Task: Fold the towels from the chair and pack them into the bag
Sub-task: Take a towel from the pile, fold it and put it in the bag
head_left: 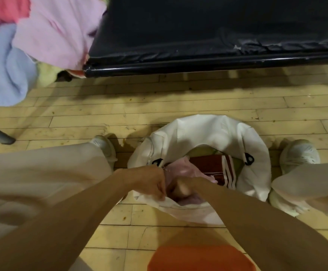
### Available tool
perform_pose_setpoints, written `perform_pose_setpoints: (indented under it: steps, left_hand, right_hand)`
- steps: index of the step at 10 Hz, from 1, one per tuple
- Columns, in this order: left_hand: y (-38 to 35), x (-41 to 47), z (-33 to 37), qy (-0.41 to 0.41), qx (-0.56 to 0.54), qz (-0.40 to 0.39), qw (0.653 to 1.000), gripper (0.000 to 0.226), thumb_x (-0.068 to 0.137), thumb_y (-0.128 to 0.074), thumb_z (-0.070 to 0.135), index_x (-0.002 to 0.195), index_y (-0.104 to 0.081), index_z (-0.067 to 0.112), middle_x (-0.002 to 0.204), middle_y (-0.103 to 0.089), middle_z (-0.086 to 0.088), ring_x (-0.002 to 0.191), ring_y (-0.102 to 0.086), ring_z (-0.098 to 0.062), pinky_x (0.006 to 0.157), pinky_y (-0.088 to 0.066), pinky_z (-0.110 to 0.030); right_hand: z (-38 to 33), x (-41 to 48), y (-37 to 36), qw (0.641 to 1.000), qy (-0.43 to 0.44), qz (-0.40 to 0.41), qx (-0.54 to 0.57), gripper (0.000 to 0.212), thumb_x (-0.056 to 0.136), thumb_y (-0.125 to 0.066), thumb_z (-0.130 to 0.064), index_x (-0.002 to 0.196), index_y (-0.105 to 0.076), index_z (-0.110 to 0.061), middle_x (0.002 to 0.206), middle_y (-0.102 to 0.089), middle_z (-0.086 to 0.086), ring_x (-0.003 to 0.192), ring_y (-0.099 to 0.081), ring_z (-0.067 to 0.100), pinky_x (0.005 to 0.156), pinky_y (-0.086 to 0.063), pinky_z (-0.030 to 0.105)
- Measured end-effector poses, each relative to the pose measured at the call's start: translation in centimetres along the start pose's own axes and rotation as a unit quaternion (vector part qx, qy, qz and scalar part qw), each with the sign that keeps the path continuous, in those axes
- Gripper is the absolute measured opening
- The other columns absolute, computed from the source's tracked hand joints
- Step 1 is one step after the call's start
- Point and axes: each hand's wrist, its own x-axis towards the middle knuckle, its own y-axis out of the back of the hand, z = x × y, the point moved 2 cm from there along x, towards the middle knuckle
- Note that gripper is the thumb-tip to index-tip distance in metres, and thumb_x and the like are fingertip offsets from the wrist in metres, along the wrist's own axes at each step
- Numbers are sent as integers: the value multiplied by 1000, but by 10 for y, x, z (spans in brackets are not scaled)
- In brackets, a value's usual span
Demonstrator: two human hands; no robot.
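Our left hand (151,182) pinches the near rim of the white bag (208,132) and holds its mouth open. Our right hand (182,189) is plunged inside, and with its fingers buried we cannot tell whether they grip or merely press. It seems to rest on the pink towel (178,170), bunched in the bag's near half beside a maroon striped cloth (212,165). The bag stands on the floor (100,106) between our shoes. Well beyond the bag, to its far left, more towels (51,36) wait in a heap. We judge the pink towel may lose its fold under stuffing, or the soft rim may slip the pinch.
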Motion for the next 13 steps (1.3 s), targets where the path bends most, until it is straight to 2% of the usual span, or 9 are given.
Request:
perform_pose_setpoints:
  steps: [1,2,4,5,6,8,9,10,13]
  left_hand:
    - [0,4,-7,9,0,-3,1000,16,87,-66,25,96,-77,19,90,-74,10,58,-52,15,64,-38,-8]
    - [-1,7,-14,34,-11,-6,999,14,85,-68,28,93,-77,22,88,-74,11,73,-63,0,79,-52,-26]
    - [4,17,-16,57,-42,58,996,21,83,-61,30,89,-75,16,83,-73,4,77,-66,-12,79,-54,-34]
    - [14,33,-13,70,-62,223,970,21,87,-52,20,95,-70,14,92,-69,-2,91,-63,-19,84,-51,-38]
    - [32,50,-6,63,81,311,945,25,93,-49,20,114,-62,19,119,-55,1,114,-50,-19,98,-37,-34]
    - [48,68,-22,98,413,281,861,34,52,-64,37,80,-71,19,97,-62,-1,84,-58,-22,72,-30,-35]
    - [48,65,-15,60,438,290,849,35,72,-42,20,91,-71,16,113,-59,-5,98,-56,-24,80,-29,-35]
    - [50,67,-26,124,382,271,875,29,81,-48,6,107,-61,11,122,-43,-6,114,-41,-26,89,-38,-37]
    - [79,51,-40,153,350,269,884,36,81,-57,18,116,-61,12,133,-38,-6,124,-34,-21,99,-33,-32]
  right_hand:
    - [8,9,13,991,53,54,-113,24,73,-72,-34,72,-55,-51,105,-68,-10,103,-59,14,97,-43,37]
    - [21,4,24,991,78,90,-55,38,88,-58,-9,120,-66,-28,138,-51,3,132,-39,21,112,-27,33]
    - [48,-8,23,953,18,289,-92,47,95,-49,-19,140,-43,-33,129,-52,3,113,-55,26,88,-52,39]
    - [51,-5,19,967,30,242,-76,52,96,-48,-21,146,-37,-32,136,-51,7,120,-51,28,98,-45,39]
    - [51,-1,13,969,41,202,-139,53,98,-41,-21,150,-30,-28,145,-44,5,131,-42,28,106,-36,39]
    - [74,11,17,979,50,162,-118,53,100,-39,-19,151,-29,-29,155,-29,4,137,-32,28,112,-29,40]
    - [76,11,19,981,62,128,-129,55,100,-39,-19,152,-26,-29,155,-30,1,137,-31,26,114,-24,38]
    - [74,12,19,982,67,108,-138,54,99,-40,-22,151,-28,-34,154,-32,-5,132,-34,28,109,-32,43]
    - [47,26,18,991,38,42,-125,56,101,-36,-30,151,-17,-42,162,-9,-10,146,-5,34,115,-12,60]
